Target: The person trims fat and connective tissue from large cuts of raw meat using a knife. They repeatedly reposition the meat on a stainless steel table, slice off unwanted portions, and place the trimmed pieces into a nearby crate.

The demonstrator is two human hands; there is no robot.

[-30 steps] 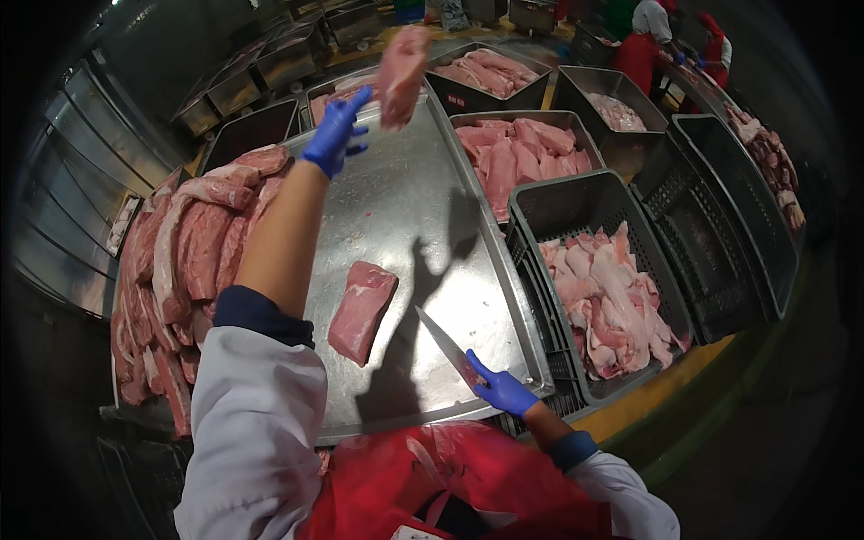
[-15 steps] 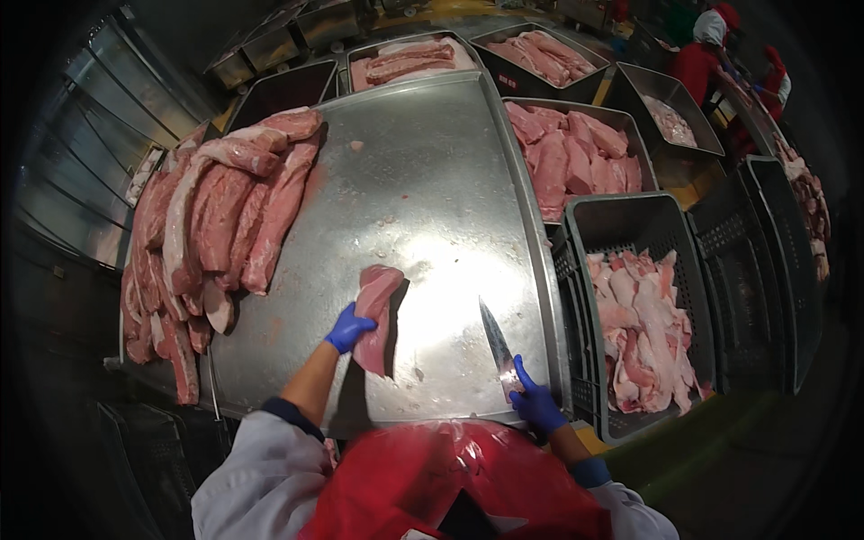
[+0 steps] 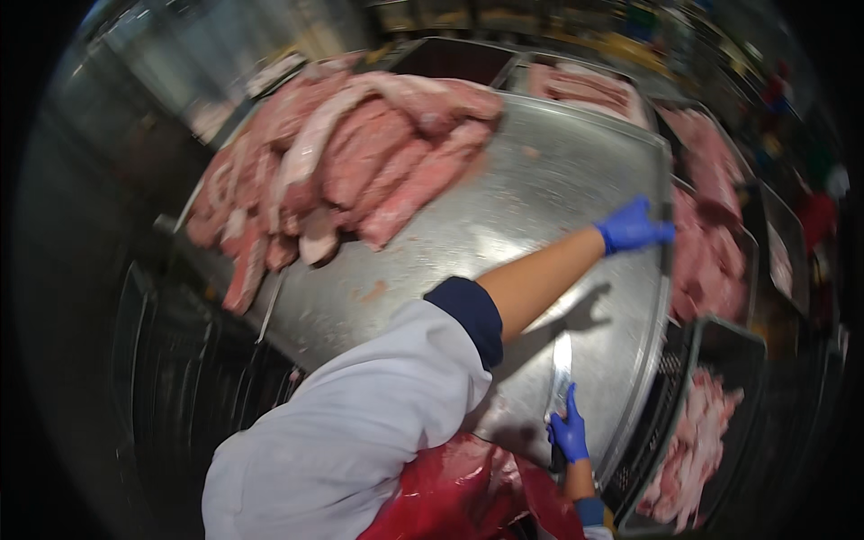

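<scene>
My left hand [image 3: 634, 227], in a blue glove, reaches across the steel table [image 3: 531, 207] to its right rim. Its fingers are spread and hold nothing. Just beyond the fingertips is a bin of meat pieces [image 3: 706, 270]. A long pink strip of meat [image 3: 711, 171] shows above them, blurred; I cannot tell whether it lies still. Near the table's front right, my right hand [image 3: 569, 434], also gloved in blue, is closed round a knife [image 3: 562, 360], its blade pointing away from me. Long cuts of raw meat [image 3: 378, 153] are heaped on the table's left side.
A dark crate [image 3: 688, 360] at the lower right contains pale trimmings [image 3: 693, 450]. Behind the table stand more bins, one with meat slabs [image 3: 589, 90]. A thin metal rod [image 3: 270, 306] sticks out at the table's left front edge. Dark crates [image 3: 171, 360] stand below left.
My left hand has swung right and let go of the meat strip, which has left the table's middle. My right hand still grips the knife. The view has turned left.
</scene>
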